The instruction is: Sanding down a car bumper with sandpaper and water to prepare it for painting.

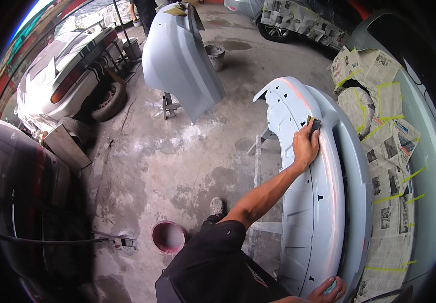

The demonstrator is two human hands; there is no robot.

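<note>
1. At far left, a dark car body fills the edge of the frame, with a white car parked beyond it on the stained concrete floor.
2. A red bowl sits on the floor near the person's shoe.
3. Farther back, a pale primed bumper stands upright beside a grey bucket; another person stands behind it.
4. Centre right, a second pale grey bumper rests on a metal stand, running from the near edge away from the camera.
5. The left hand reaches out over this bumper, fingers closed on a dark sanding block pressed flat against its upper face.
6. At the lower edge, the right hand lies against the bumper's near end, fingers curled round a small blue object.
7. At right, a car masked with newspaper and yellow tape stands just beside the bumper.
</note>
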